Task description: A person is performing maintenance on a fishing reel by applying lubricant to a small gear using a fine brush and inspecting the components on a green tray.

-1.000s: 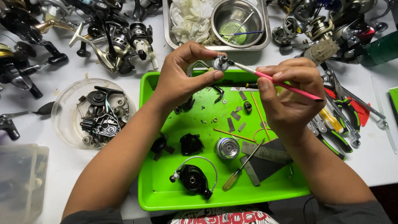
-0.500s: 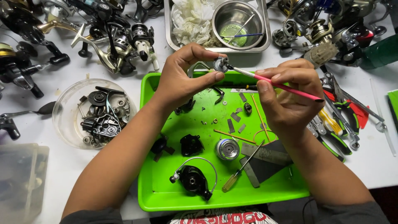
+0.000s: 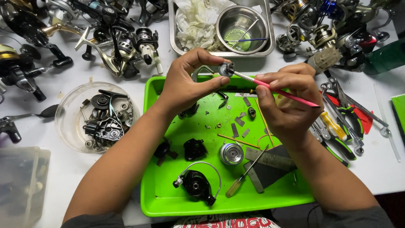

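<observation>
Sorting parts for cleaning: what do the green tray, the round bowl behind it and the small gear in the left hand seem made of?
The bright green tray looks like glossy moulded plastic, evenly coloured with rounded edges. The round silver bowl looks like brushed steel with mirror-like reflections. The small toothed gear, pinched by the left hand, looks metallic grey; too small to confirm.

left hand [image 3: 185,82] pinching gear [image 3: 225,69], right hand [image 3: 289,103] holding brush [image 3: 278,89], green tray [image 3: 168,198]

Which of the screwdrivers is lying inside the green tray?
The yellow-handled screwdriver, lying diagonally in the green tray beside the silver spool. The other yellow-handled tool lies outside it on the white table, among the pliers.
</observation>
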